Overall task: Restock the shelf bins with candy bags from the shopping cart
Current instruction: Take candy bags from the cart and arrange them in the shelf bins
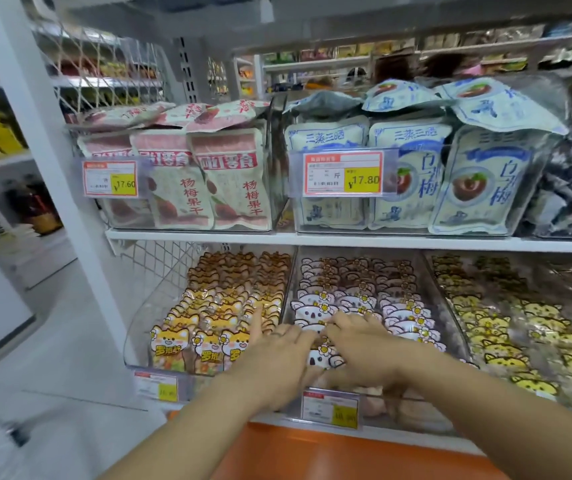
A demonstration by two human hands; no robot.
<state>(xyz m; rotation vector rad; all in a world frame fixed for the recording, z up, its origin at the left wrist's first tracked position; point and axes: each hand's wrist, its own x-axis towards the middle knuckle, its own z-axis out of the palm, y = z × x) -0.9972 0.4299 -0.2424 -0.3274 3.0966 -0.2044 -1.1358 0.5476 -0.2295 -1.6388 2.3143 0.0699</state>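
Observation:
On the lower shelf, the middle clear bin (431,289) is packed with rows of pink-and-white koala candy bags (400,315). Both of my hands are inside its front end. My left hand (277,356) lies flat on the front bags with its fingers pointing right and its thumb raised. My right hand (364,346) lies opposite it, fingers stretched left over the bags. One koala bag (319,358) shows between the two hands. I see neither hand gripping a bag. The shopping cart is out of view.
Orange fox bags (208,317) fill the left bin and yellow cat bags (506,336) the right bin. The upper shelf (346,242) holds pink dried-fruit bags (229,181) and blue plum bags (409,181). A price tag (329,408) hangs below my hands, above an orange base (312,452).

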